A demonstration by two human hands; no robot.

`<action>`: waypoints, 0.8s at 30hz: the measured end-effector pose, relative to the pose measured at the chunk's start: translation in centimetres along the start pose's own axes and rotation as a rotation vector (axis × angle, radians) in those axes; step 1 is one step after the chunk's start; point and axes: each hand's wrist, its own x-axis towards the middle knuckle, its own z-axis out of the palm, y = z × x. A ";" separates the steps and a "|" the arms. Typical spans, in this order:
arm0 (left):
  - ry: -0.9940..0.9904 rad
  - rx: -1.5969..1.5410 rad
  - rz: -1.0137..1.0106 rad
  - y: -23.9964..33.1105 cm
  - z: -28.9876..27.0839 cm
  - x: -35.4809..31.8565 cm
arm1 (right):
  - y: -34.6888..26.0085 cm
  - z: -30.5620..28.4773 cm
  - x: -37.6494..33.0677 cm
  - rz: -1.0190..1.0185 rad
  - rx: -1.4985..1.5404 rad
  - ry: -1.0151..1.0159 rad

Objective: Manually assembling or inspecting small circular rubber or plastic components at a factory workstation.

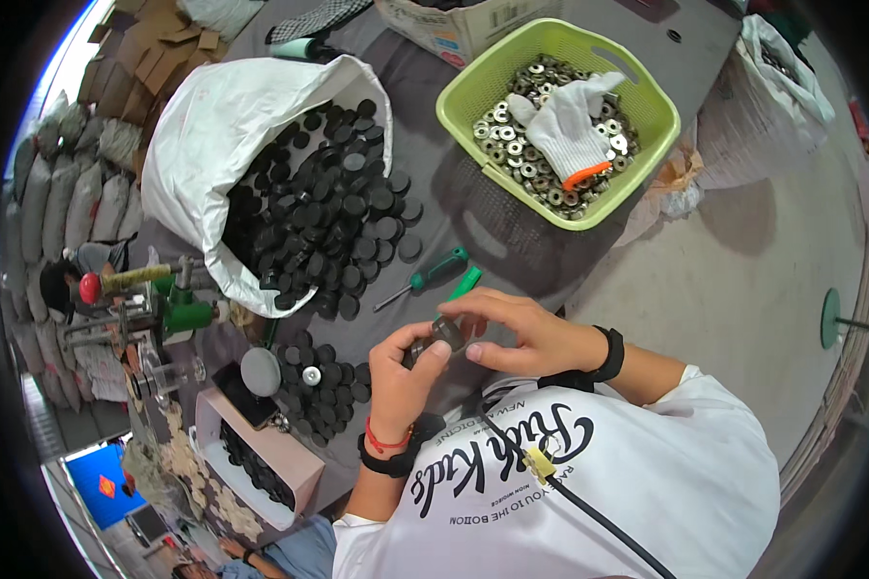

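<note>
Head view. Both hands meet just above the person's chest, over the near edge of the grey table (473, 227). The left hand (401, 372) is closed, thumb and fingers pinching one end of a small dark cylindrical part (438, 337). The right hand (517, 333) curls over the other end, fingertips closed on it. The part's long axis runs roughly from lower left to upper right; which end is its front cannot be determined, since fingers cover most of it.

Just beyond the hands lie two green-handled screwdrivers (434, 275), handles toward the upper right, the tip of the farther one toward the lower left. A white sack (212, 125) lies open on the table, spilling black discs (343, 212) toward the hands. A smaller heap of discs (323, 386) lies left of the left hand, beside a pink box (261, 444). A green basket (473, 106) of metal washers holds a white glove (565, 121).

Open room: bare table strip between sack and basket; bare concrete floor (743, 280) to the right.

A green hand press (164, 304) at the left edge is partly cut off by the lens rim. The pink box's contents are in shadow.
</note>
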 end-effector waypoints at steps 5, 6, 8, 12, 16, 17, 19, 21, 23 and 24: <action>-0.035 0.107 0.035 0.6 0.8 0.4 | -0.6 -0.7 -0.9 0.058 0.026 0.101; -0.038 0.121 0.022 1.0 0.9 0.3 | -0.6 -0.8 -1.2 0.071 0.022 0.134; -0.043 0.137 0.050 1.1 0.9 -0.1 | 0.0 -0.9 -2.0 0.066 -0.047 0.150; -0.083 0.143 0.124 1.2 0.6 -1.7 | -0.6 0.1 -2.9 0.089 0.090 0.160; -0.067 0.171 0.171 1.0 0.0 -3.0 | -0.9 1.4 -2.9 0.022 0.074 0.170; -0.056 0.164 0.173 0.9 -0.2 -3.3 | -1.0 1.6 -2.9 0.015 0.066 0.162; -0.050 0.186 0.207 0.8 -0.7 -4.2 | -1.5 2.1 -2.8 0.003 0.073 0.119; -0.043 0.150 0.200 0.3 -1.2 -5.0 | -2.1 2.7 -2.4 -0.015 0.080 0.079; -0.034 0.121 0.199 -0.4 -1.7 -5.5 | -2.7 3.5 -1.9 -0.011 0.084 -0.018; -0.032 0.087 0.155 -1.1 -2.0 -5.6 | -2.7 3.9 -1.6 -0.026 0.083 -0.032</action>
